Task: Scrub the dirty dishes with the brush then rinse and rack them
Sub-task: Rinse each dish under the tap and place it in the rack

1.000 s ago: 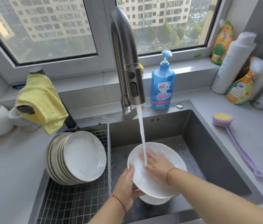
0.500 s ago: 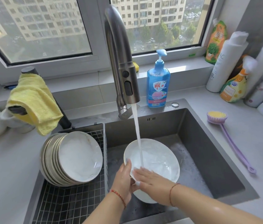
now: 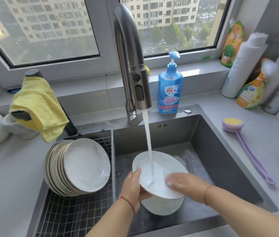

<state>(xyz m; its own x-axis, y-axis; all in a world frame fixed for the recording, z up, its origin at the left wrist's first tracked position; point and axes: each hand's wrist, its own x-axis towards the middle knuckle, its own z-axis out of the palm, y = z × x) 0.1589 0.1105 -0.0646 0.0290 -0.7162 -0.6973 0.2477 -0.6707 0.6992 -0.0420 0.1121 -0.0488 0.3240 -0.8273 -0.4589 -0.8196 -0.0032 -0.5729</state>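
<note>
Left hand (image 3: 132, 185) grips plate (image 3: 154, 177) rim under running faucet (image 3: 131, 53); right hand (image 3: 184, 183), fingers flat, rubs plate's face over sink (image 3: 221, 151).

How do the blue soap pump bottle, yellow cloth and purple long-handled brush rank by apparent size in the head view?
1. Yellow cloth, by area.
2. Blue soap pump bottle.
3. Purple long-handled brush: longest, but thinnest.

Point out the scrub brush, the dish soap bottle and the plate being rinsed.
scrub brush (image 3: 232, 124): head view, on its yellow bristle head.
dish soap bottle (image 3: 170, 93): head view, on the label of the blue body.
plate being rinsed (image 3: 146, 170): head view, on its wet inner face left of the water stream.
</note>
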